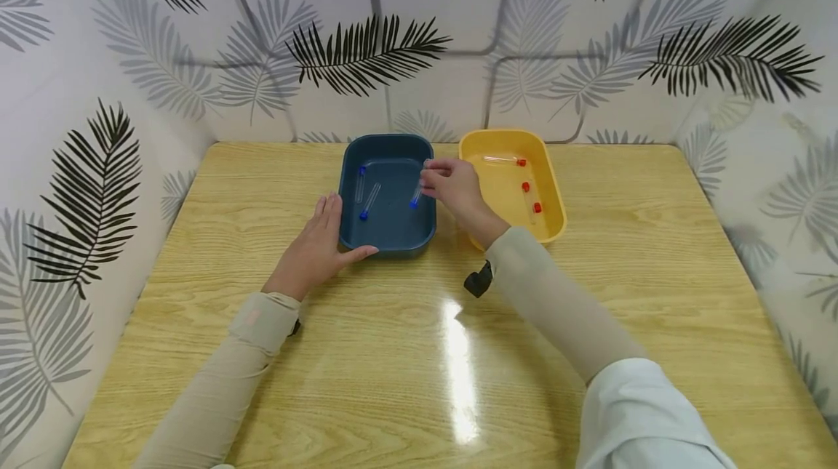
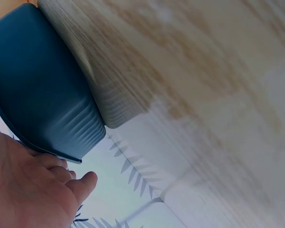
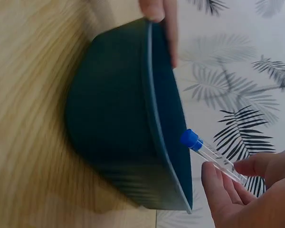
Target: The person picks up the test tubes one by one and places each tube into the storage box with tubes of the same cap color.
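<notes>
My right hand (image 1: 455, 189) pinches a clear test tube (image 3: 213, 156) near its uncapped end, between thumb and fingers. Its blue cap (image 1: 414, 204) points down over the right side of a dark blue tub (image 1: 395, 229). Inside that tub lie two more clear tubes, one with its blue cap (image 1: 363, 215) toward the front and one with its cap (image 1: 362, 170) toward the back. My left hand (image 1: 317, 247) rests against the tub's left rim, fingers extended and thumb stretched along the front edge. The left wrist view shows the palm beside the tub's outer wall (image 2: 42, 80).
To the right stands a yellow tub (image 1: 559, 218) holding three clear tubes with red caps (image 1: 521, 162). Both tubs sit near the back edge of a wooden table (image 1: 366, 382). Leaf-patterned cloth (image 1: 445, 11) hangs behind and at the sides.
</notes>
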Available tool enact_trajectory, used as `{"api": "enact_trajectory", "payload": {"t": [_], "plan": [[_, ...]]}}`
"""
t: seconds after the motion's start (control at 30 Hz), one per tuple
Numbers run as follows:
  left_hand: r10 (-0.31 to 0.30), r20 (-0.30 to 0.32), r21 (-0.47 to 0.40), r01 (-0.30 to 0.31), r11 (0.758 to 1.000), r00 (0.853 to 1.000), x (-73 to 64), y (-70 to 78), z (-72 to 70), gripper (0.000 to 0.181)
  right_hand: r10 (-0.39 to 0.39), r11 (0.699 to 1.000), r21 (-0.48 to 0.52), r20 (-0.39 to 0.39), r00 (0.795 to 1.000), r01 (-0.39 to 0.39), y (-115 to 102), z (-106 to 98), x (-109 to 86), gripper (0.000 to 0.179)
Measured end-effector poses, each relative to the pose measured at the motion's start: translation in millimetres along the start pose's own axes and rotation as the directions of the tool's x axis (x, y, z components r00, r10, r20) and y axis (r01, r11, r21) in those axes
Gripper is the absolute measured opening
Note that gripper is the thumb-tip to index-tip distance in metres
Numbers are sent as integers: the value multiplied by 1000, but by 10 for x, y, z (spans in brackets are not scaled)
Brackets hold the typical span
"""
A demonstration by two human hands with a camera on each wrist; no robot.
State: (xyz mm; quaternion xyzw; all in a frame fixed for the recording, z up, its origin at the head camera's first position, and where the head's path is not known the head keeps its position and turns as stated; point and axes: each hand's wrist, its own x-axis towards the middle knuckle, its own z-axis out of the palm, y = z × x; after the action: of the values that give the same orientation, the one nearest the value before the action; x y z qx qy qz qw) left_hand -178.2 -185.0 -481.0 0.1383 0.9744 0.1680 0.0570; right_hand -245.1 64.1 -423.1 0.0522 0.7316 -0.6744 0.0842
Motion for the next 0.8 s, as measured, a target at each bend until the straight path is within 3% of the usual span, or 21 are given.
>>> {"api": "enact_trajectory", "payload": {"t": [0.17,0.33,0.43,0.5,0.67,0.8], "plan": [[-10,7,-4,10,1000,1000,0,1,-3,114,-50,967,-247,71,996,66,-2,61,136,26],[-6,4,-6,6,1000,1000,-1,5,-6,114,-53,918,-381,162,985,112,13,119,269,24],[-5,4,-7,5,1000,1000,-1,0,-4,114,-51,873,-465,209,977,145,12,155,333,24],[-6,5,-7,6,1000,1000,-3,-3,-4,113,-57,828,-533,235,970,178,5,181,369,25],[-9,5,-6,9,1000,1000,-3,-10,-6,114,-52,746,-629,270,962,217,-23,248,452,27],[-13,9,-6,14,1000,1000,1,-10,-6,114,-16,720,-664,273,962,201,-38,285,511,26]]}}
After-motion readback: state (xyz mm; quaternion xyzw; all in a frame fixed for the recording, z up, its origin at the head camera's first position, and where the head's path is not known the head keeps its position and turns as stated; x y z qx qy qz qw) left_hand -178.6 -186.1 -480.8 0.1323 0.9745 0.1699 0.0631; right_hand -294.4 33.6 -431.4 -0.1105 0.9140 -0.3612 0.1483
